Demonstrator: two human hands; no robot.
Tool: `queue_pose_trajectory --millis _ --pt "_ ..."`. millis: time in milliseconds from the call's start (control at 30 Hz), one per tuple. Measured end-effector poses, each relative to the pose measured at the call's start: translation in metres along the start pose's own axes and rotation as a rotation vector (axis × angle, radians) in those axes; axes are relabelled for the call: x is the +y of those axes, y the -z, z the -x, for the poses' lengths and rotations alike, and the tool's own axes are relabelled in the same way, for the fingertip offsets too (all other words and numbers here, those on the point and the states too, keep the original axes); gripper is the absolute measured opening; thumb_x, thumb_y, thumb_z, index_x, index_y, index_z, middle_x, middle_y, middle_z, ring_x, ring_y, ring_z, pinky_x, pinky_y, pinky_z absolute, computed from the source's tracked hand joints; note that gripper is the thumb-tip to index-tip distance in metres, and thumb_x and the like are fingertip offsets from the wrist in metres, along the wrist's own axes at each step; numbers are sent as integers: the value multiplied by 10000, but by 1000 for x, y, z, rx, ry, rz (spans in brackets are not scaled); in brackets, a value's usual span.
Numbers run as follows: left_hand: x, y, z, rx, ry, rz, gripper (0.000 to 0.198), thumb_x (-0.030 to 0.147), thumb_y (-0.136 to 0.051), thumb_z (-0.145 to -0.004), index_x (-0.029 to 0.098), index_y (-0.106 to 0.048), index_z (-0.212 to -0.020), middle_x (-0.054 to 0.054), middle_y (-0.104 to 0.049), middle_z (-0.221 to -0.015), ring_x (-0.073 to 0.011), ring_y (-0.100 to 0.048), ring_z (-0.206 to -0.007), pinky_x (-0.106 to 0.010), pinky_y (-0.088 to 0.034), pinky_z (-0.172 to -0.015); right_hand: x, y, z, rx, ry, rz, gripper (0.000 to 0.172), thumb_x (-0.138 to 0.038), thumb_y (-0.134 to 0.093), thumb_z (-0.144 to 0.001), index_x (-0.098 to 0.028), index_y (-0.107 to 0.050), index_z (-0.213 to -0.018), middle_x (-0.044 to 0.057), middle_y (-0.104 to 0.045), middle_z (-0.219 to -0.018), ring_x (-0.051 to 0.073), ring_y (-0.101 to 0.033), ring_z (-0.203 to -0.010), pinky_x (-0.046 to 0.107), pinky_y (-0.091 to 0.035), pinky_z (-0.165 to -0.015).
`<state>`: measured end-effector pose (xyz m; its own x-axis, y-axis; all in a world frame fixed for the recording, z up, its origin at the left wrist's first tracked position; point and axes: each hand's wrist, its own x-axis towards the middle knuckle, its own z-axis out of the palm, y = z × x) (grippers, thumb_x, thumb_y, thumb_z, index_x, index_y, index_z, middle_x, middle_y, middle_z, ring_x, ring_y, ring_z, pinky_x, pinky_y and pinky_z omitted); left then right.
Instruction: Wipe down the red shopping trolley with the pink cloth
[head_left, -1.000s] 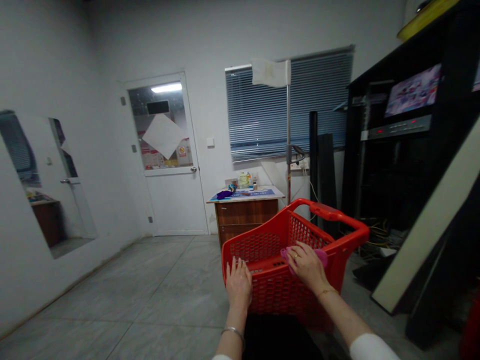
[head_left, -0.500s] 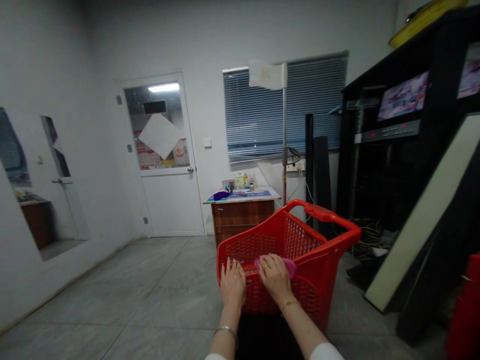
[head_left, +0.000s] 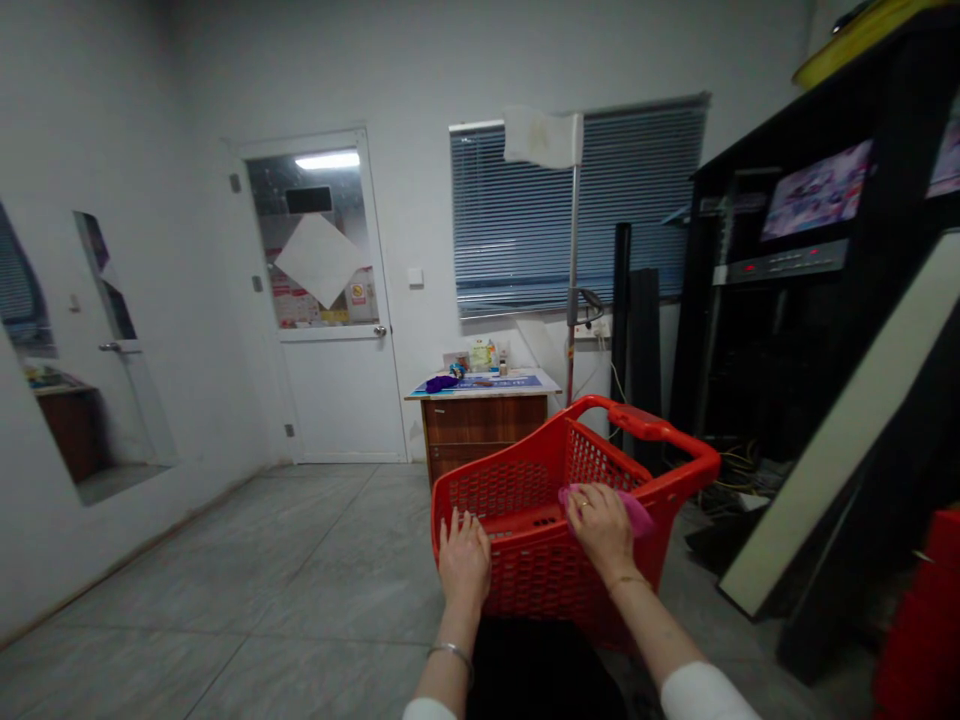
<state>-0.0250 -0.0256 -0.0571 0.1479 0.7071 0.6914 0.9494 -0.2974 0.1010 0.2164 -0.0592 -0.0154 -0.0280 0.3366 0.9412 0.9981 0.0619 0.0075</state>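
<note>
A red plastic shopping cart (head_left: 525,580) stands right in front of me, its handle towards the right. My right hand (head_left: 600,525) presses a pink cloth (head_left: 637,514) against the near top rim, fingers bent over it. Further left on the same rim rests my left hand (head_left: 465,560), its fingers over the edge near the cart's front corner. The palm side of both hands is hidden.
Behind the cart is a wooden cabinet (head_left: 487,420) with a purple cloth (head_left: 441,383) and small items on top. A black rack (head_left: 795,330) and a leaning pale board (head_left: 847,430) stand at the right. A white door (head_left: 341,400) is beyond, left.
My right hand has slid to the right along the cart's rim with the pink cloth. My left hand has stayed near the front corner.
</note>
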Motion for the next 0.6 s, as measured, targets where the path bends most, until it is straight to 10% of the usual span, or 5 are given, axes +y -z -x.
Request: queue_pose_trajectory --millis 167,267,600 --pt "-1 -1 0 -5 -12 -1 411 181 -342 -959 127 -687 -1175 -119 -649 -1264 -273 -518 -1286 -485 -361 -1114 -96 -23 15 0 -36 -150 183 -195 -512 -907 -207 -694 -884 54 -680 -892 196 -555 -941 367 -420 -938" --pt "-4 -3 0 -4 -28 -2 414 177 -338 -958 128 -685 -1178 -124 -646 -1268 -269 -529 -1276 -481 -382 -1101 -107 -25 15 -19 11 -181 177 -195 -522 -904 -206 -698 -914 48 -683 -900 194 -556 -937 357 -421 -943" --pt "-1 -2 2 -6 -7 18 404 181 -350 -960 115 -682 -1181 -111 -642 -1277 -270 -506 -1297 -466 -386 -1101 33 6 -10 -47 123 -16 191 -224 -527 -900 -198 -715 -874 57 -699 -912 197 -564 -1007 355 -416 -959"
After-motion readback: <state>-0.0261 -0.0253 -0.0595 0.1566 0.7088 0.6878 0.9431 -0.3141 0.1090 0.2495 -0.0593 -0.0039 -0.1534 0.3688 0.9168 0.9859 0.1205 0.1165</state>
